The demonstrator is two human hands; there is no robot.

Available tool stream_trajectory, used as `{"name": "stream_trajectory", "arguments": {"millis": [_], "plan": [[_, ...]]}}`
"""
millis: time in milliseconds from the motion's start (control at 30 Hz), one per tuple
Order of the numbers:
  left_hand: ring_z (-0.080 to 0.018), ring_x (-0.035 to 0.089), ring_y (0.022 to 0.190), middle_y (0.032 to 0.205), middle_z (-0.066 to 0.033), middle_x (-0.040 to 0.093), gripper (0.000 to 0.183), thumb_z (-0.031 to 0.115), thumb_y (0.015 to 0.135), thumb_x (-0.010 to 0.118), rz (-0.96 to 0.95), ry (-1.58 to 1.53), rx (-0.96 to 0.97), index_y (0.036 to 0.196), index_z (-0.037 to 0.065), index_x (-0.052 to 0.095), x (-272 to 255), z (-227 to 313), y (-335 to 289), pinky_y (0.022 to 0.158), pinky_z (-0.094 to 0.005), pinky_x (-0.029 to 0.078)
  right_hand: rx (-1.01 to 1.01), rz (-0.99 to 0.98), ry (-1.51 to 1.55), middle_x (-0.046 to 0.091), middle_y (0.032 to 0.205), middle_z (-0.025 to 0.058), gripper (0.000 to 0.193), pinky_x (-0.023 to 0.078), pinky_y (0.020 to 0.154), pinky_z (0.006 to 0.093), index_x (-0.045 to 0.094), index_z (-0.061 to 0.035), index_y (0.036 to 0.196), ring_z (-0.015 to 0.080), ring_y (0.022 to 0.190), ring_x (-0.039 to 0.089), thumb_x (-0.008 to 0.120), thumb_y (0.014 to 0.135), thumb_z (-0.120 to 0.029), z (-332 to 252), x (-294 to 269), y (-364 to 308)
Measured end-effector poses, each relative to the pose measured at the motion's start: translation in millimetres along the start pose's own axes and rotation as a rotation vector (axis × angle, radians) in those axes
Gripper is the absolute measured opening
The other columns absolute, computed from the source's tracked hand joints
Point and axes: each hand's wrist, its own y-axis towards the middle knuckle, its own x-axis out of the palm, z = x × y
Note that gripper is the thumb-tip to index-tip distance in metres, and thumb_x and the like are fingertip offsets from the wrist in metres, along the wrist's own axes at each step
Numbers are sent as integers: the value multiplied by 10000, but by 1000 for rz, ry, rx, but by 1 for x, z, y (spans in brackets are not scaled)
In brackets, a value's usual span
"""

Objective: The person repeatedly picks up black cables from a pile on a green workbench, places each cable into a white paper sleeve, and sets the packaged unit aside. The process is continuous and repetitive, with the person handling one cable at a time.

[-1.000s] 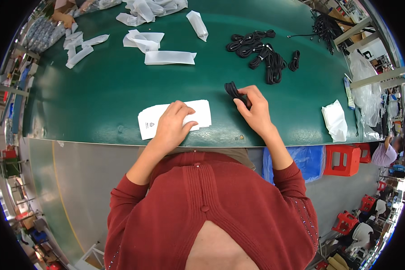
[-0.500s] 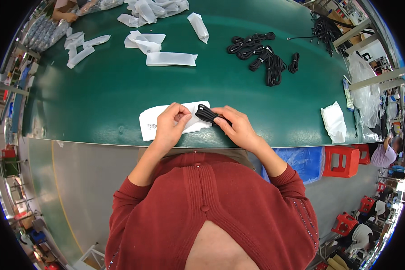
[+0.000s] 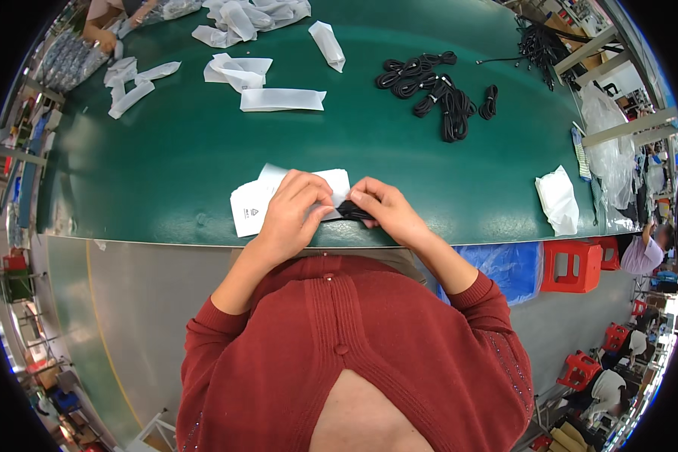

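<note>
Left hand (image 3: 294, 211): thumb and fingers are drawn together at the near edge of the white bags (image 3: 250, 209), pinching it; the hand covers the middle of the bags. Right hand (image 3: 384, 211): thumb and fingers grasp a black cable bundle (image 3: 352, 213) and obscure its right end. The bundle lies between the two hands, at the right side of the white bags; its left end meets them. Whether it is inserted cannot be determined.

Work surface: green table (image 3: 151, 166). Beyond the hands, toward the right, lie a group of coiled black cables (image 3: 454, 117) and a separate coil (image 3: 489, 103) just beside it. Toward the left lie a flat white sleeve (image 3: 282, 100), a folded sleeve (image 3: 237, 71) touching it, and a heap of translucent sleeves (image 3: 248, 19) farther back. A crumpled white packet (image 3: 557, 200) occupies the near right edge. At the right border, a metal rail (image 3: 631, 127) crosses in front of clear plastic sheeting (image 3: 609, 113). At far left, a co-worker's hand (image 3: 102, 38) touches clear packets (image 3: 68, 64).
</note>
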Motion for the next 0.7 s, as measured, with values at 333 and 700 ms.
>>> {"name": "stream_trajectory", "arguments": {"millis": [333, 700], "plan": [[-115, 526, 858, 979, -25, 609, 71, 91, 898, 643, 127, -535, -271, 885, 29, 612, -20, 0, 28, 757, -261, 424, -786, 222, 134, 533, 1120, 122, 357, 490, 754, 260, 612, -66, 1168, 184, 916, 568, 711, 827, -24, -21, 22, 5], [-95, 550, 867, 1047, -52, 582, 249, 108, 935, 628, 569, -145, -42, 1165, 16, 601, -73, -33, 87, 750, -240, 463, -417, 1048, -1397, 538, 1012, 165, 355, 508, 734, 435, 616, -20, 1100, 349, 907, 595, 726, 833, -226, 10, -135, 35]]}}
